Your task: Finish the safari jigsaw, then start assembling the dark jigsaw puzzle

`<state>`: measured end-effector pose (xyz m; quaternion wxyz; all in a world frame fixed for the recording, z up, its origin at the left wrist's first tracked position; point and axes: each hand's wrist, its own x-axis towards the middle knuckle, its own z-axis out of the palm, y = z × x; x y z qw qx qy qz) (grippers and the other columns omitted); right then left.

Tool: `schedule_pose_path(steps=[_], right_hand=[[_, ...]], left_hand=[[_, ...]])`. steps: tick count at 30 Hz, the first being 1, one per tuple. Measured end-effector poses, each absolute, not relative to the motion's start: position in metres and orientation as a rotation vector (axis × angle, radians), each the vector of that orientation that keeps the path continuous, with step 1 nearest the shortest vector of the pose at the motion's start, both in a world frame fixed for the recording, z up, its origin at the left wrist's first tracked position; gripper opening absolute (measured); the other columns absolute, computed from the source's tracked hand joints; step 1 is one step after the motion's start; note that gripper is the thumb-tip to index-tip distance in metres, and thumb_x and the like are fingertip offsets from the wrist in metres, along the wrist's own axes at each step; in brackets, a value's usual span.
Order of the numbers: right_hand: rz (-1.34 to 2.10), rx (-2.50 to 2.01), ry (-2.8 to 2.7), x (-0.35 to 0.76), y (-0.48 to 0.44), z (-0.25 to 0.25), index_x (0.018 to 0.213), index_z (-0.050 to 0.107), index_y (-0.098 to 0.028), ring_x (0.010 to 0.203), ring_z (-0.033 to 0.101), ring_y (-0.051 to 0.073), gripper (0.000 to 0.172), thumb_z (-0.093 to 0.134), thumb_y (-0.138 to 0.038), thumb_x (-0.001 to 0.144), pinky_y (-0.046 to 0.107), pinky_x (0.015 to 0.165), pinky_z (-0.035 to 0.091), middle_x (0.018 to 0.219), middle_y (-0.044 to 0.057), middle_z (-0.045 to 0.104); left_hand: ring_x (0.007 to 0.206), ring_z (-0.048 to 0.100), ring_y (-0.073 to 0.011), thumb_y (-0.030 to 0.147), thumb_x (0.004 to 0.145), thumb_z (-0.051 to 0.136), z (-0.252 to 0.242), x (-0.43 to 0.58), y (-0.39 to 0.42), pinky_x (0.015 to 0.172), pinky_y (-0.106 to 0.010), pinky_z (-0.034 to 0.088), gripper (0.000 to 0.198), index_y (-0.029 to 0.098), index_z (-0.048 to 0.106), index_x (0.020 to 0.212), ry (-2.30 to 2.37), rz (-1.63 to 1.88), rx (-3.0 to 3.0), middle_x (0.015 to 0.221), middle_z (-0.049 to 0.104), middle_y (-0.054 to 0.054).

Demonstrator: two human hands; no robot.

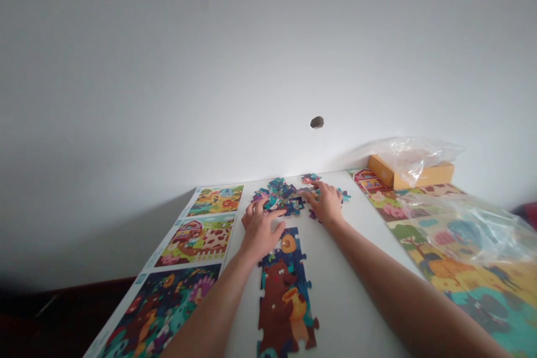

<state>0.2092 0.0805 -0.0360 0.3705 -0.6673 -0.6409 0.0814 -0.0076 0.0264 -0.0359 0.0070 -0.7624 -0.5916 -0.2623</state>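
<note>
Left hand (260, 229): open, fingers spread and slightly curved, resting at the near edge of the pile, with no piece visibly gripped.
Right hand (325, 203): fingers lying over the far side of the pile, touching pieces; whether they pinch one, I cannot tell.
Loose pieces: a heaped pile of colourful die-cut cardboard jigsaw pieces (279, 196) in teal, purple and pink lies between both hands, too jumbled to count. One small separate cluster of pieces (311, 179) sits just behind the right hand.
Joined pieces: one long strip of interlocked cardboard jigsaw pieces (279, 296), showing a brown bear with a honey pot, lies flat on the white tabletop (348, 291), just in front of the pile and beside the left forearm.
Left of the strip: one long printed paper sheet (195, 240) carries three colourful picture panels, one above another.
Right of the strip: one large colourful printed picture sheet (482, 302) lies partly under one crumpled clear plastic bag (465, 224).
Back right: one flat orange cardboard box (436, 174) sits against the wall, with a second clear plastic bag (413, 154) draped over it.
Wall: one white wall (268, 50), with one small dark hole (316, 122).
</note>
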Motion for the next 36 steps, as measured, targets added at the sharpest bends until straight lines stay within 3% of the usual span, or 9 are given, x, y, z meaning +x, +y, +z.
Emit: schedule_pose_path(steps=[6,10,14,21,26,29,36], right_hand=[[0.200,-1.787,-1.488,0.216,0.085,-0.037,0.116,0.065,-0.022,0.115,0.053,0.029,0.031,0.054,-0.031,0.089,0.045,0.100,0.032,0.121,0.010,0.067],[0.116,-1.910,-1.466,0.216,0.079,-0.034,0.121,0.064,-0.024,0.121,0.048,0.034,0.036,0.053,-0.025,0.086,0.050,0.101,0.028,0.130,0.013,0.062],[0.062,-1.971,-1.535,0.210,0.071,-0.030,0.119,0.066,-0.021,0.116,0.049,0.036,0.038,0.058,-0.025,0.082,0.054,0.105,0.023,0.119,0.015,0.066],[0.138,-1.900,-1.703,0.207,0.071,-0.032,0.115,0.067,-0.024,0.119,0.050,0.035,0.036,0.061,-0.022,0.079,0.060,0.111,0.014,0.122,0.010,0.069],[0.234,-1.779,-1.720,0.210,0.072,-0.031,0.119,0.065,-0.026,0.116,0.056,0.029,0.041,0.055,-0.015,0.081,0.057,0.112,0.015,0.117,0.006,0.073],[0.142,-1.760,-1.637,0.212,0.069,-0.024,0.119,0.066,-0.023,0.115,0.057,0.029,0.042,0.055,-0.016,0.079,0.052,0.109,0.024,0.116,0.008,0.072],[0.260,-1.774,-1.576,0.234,0.072,-0.012,0.085,0.080,-0.021,0.071,0.067,0.019,0.035,0.048,-0.010,0.076,0.032,0.089,0.043,0.066,0.004,0.073]], left_hand=[[0.134,0.038,-0.0386,0.034,0.085,0.067,-0.036,-0.007,0.026,0.107,-0.059,0.039,0.031,0.040,0.076,0.114,-1.845,-0.820,-2.390,0.146,0.046,-0.007],[0.134,0.038,-0.0395,0.034,0.085,0.066,-0.034,-0.007,0.026,0.106,-0.060,0.039,0.031,0.041,0.076,0.113,-1.847,-0.830,-2.396,0.147,0.046,-0.007],[0.133,0.039,-0.0395,0.034,0.085,0.067,-0.034,-0.007,0.026,0.106,-0.060,0.039,0.031,0.041,0.076,0.113,-1.847,-0.838,-2.396,0.146,0.046,-0.007],[0.133,0.039,-0.0390,0.034,0.085,0.067,-0.036,-0.008,0.027,0.106,-0.059,0.040,0.031,0.041,0.076,0.113,-1.848,-0.827,-2.384,0.146,0.047,-0.007],[0.133,0.039,-0.0387,0.035,0.085,0.066,-0.037,-0.008,0.027,0.106,-0.059,0.040,0.031,0.041,0.076,0.114,-1.859,-0.817,-2.382,0.145,0.047,-0.007],[0.133,0.038,-0.0388,0.036,0.086,0.065,-0.037,-0.008,0.028,0.106,-0.060,0.039,0.032,0.041,0.075,0.116,-1.863,-0.813,-2.391,0.145,0.046,-0.008],[0.133,0.039,-0.0379,0.036,0.085,0.066,-0.035,-0.008,0.027,0.107,-0.058,0.039,0.032,0.043,0.074,0.116,-1.877,-0.791,-2.393,0.146,0.046,-0.006]])
